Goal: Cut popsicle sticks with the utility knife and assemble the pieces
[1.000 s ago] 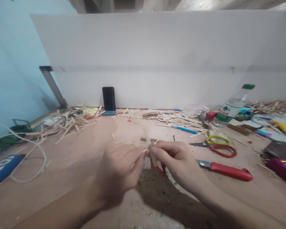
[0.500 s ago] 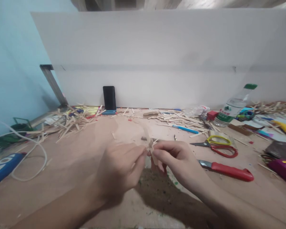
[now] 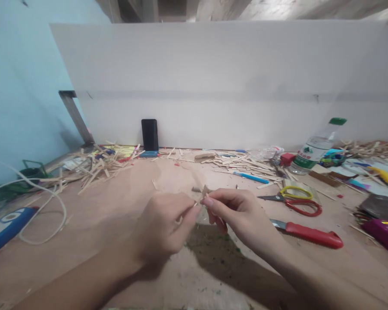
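My left hand (image 3: 166, 221) is closed in a pinch, thumb against forefinger, on a small thin wooden strip (image 3: 198, 202) whose tip pokes out toward the other hand. Opposite it, my right hand (image 3: 234, 211) pinches a small pale wooden piece (image 3: 205, 189) between thumb and fingertips. The fingertips of both hands nearly meet above the table, and most of the wood is hidden by them. Whether the two bits of wood are joined I cannot tell. Behind them a short dark stick (image 3: 196, 189) lies on the table.
Scissors (image 3: 289, 199) and a red-handled knife (image 3: 312, 234) lie right of my hands. Beyond are a blue pen (image 3: 251, 177), a water bottle (image 3: 313, 150) and piled wooden strips (image 3: 242, 163). A black phone (image 3: 149, 134) stands upright at the back; a white cable (image 3: 63, 211) loops at left.
The flat wooden piece in my right fingers has turned, and less of it shows below them. My hands stay fingertip to fingertip. The whole view has shifted slightly.
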The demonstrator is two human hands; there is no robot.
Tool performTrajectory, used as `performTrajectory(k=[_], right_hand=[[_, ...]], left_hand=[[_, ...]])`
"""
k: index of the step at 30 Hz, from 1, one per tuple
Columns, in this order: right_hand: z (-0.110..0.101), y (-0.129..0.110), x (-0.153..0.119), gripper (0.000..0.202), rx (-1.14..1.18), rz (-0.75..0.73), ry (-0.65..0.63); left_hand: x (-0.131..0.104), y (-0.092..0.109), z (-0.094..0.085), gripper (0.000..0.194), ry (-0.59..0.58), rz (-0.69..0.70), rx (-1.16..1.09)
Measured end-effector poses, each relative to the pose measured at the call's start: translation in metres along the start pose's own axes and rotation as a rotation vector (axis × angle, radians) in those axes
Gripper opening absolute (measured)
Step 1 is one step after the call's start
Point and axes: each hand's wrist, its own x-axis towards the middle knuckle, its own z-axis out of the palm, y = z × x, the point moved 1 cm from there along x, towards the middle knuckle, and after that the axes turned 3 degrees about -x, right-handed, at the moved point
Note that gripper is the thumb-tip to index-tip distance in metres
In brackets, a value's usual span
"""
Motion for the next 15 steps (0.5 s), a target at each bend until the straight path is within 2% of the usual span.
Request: performTrajectory(k=[3, 6, 9, 13, 15], right_hand=[[-0.001, 0.003, 0.002, 0.038, 0.048, -0.022, -0.019], [-0.002, 0.007, 0.003, 0.038, 0.309, 0.055, -0.119], [-0.002, 0.009, 0.004, 0.034, 0.516, 0.119, -0.224], [-0.002, 0.012, 0.005, 0.031, 0.582, 0.129, -0.284], [-0.002, 0.014, 0.005, 0.032, 0.579, 0.149, -0.293]], left_hand=[[-0.002, -0.003, 0.001, 0.023, -0.004, 0.078, 0.014], [0.0, -0.006, -0.003, 0.017, 0.07, 0.09, -0.054], [0.005, -0.009, -0.008, 0.01, 0.14, -0.044, -0.126], [0.008, -0.01, -0.007, 0.015, -0.052, -0.277, -0.354], [0.008, -0.009, -0.005, 0.02, -0.095, -0.358, -0.454]])
